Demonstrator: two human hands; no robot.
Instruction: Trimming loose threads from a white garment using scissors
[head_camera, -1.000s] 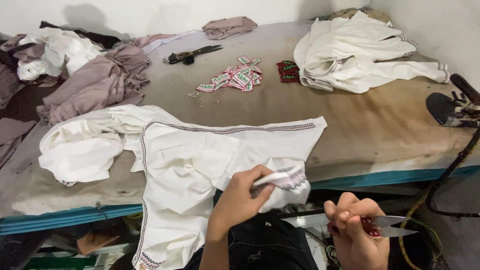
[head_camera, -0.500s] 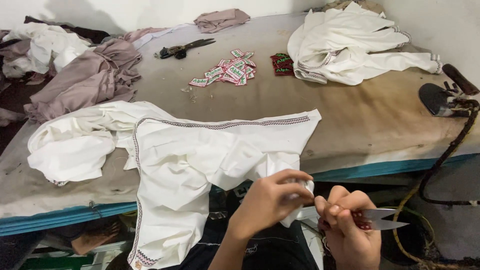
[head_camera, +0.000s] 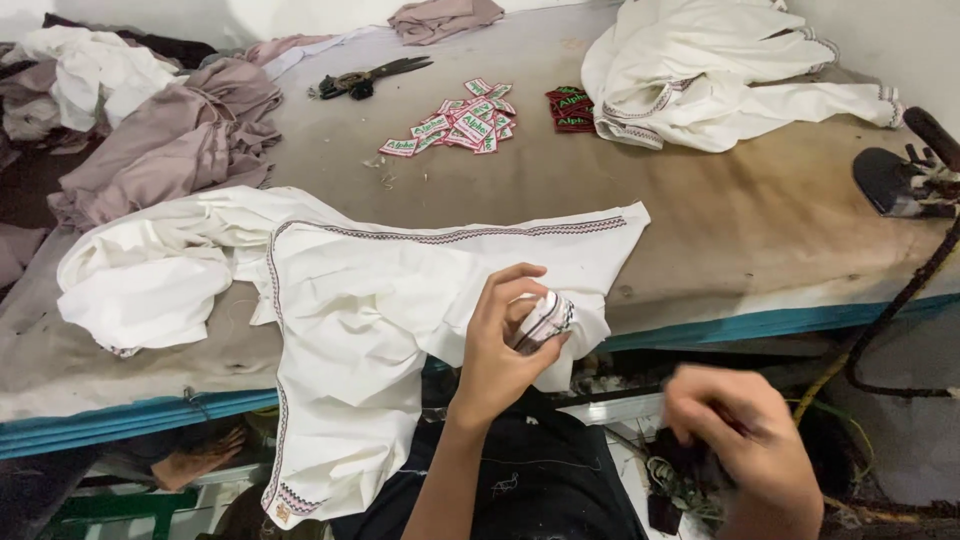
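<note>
Far middle of the worktop (head_camera: 760, 220): a loose heap of small rectangular woven labels (head_camera: 455, 127), white with green and red. Just to their right, apart from the heap: a small stack of dark red labels (head_camera: 570, 110) with green, beside a pile of white cloth.

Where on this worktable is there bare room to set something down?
The widest bare patch of the table lies between the white garment held in the left hand, the heap of white clothes and the iron. A smaller one lies between the scissors and the labels. The left end is crowded with cloth.
</note>
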